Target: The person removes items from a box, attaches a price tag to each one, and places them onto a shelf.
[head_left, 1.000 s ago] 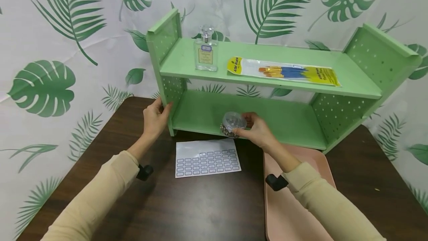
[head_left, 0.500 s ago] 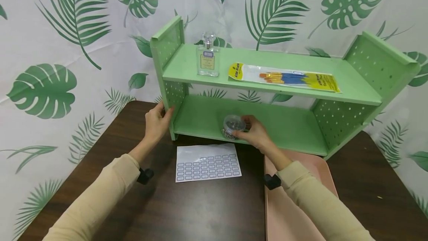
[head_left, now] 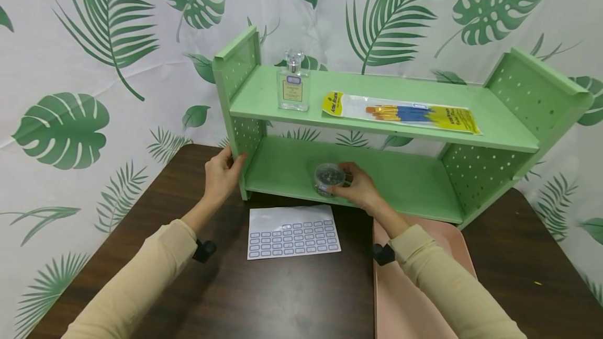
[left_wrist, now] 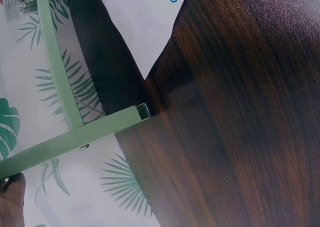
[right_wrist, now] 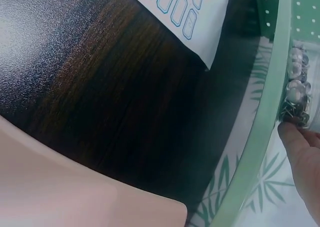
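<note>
A green metal shelf rack [head_left: 382,131] with two tiers stands at the back of the table. My left hand [head_left: 221,174] grips the front edge of its left side panel, the thumb in front. In the left wrist view, part of that hand [left_wrist: 12,202] shows at the panel. My right hand [head_left: 360,187] holds a clear round tub [head_left: 328,179] from its right side, at the front of the lower tier. Silver thumbtacks [right_wrist: 296,89] fill the tub's bottom in the right wrist view. A small label is on the tub's front.
On the upper tier stand a glass perfume bottle [head_left: 293,88] and, lying flat, a packet of paintbrushes [head_left: 400,113]. A sheet of labels [head_left: 294,232] lies on the dark wooden table [head_left: 282,297]. A pink tray [head_left: 395,297] is under my right forearm.
My right hand has moved the tub slightly back over the lower tier, and it now sits more level. The left hand keeps its grip. The head view has tilted up a little.
</note>
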The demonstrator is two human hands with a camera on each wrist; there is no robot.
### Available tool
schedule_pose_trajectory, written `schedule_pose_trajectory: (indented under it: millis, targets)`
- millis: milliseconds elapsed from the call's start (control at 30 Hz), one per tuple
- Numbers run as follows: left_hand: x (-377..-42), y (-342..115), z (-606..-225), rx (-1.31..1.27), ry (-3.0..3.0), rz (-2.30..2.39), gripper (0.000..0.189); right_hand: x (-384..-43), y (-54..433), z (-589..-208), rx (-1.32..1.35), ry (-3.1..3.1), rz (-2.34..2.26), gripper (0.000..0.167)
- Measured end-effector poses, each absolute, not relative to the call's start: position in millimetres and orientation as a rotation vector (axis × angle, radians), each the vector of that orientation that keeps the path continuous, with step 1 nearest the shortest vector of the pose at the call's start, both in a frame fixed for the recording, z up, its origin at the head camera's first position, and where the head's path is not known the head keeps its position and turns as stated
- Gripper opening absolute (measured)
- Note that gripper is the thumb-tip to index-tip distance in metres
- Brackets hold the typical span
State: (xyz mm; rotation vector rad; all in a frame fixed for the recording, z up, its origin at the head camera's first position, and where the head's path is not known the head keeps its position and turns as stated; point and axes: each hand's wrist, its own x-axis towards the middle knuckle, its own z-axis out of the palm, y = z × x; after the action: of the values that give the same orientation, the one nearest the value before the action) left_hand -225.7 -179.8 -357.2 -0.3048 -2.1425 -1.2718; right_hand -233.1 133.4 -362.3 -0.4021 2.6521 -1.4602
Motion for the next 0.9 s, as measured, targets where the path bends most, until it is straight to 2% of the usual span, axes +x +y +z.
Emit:
schedule_pose_trajectory:
  millis: [500, 667, 900]
  targets:
    - [-231.4, -185.1, -357.1, -0.299, -2.155, -1.327, 0.024, -231.9, 137.0, -359.6, -0.499, 2.624, -1.456, 0.079]
    - [-231.3, -192.4, -354.5, -0.283, -2.234, -1.367, 0.038, -223.6, 154.6, -358.0, -0.603, 2.683, -1.398, 0.073]
    - [-220.9, -210.2, -349.1, -0.278, -2.437, -1.304, 0.074, -190.7, 194.4, -345.4, -0.702, 2.812, -1.248, 0.063]
